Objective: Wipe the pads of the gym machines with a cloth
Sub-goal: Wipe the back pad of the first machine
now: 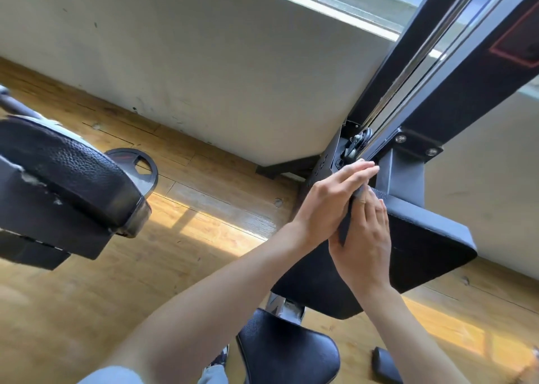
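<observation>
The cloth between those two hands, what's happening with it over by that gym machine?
A person holds a dark cloth flat between both palms, left hand on one side, right hand on the other, fingers mostly straight. The hands are right above the machine's black seat pad, beside the upright frame. The cloth is not on the pad right now.

Pressed palms of the left hand (326, 205) and right hand (364, 246) are hiding most of the thin dark grey cloth (348, 220), while the left frame edge is cropping the worn black leather pad (64, 179).
</observation>
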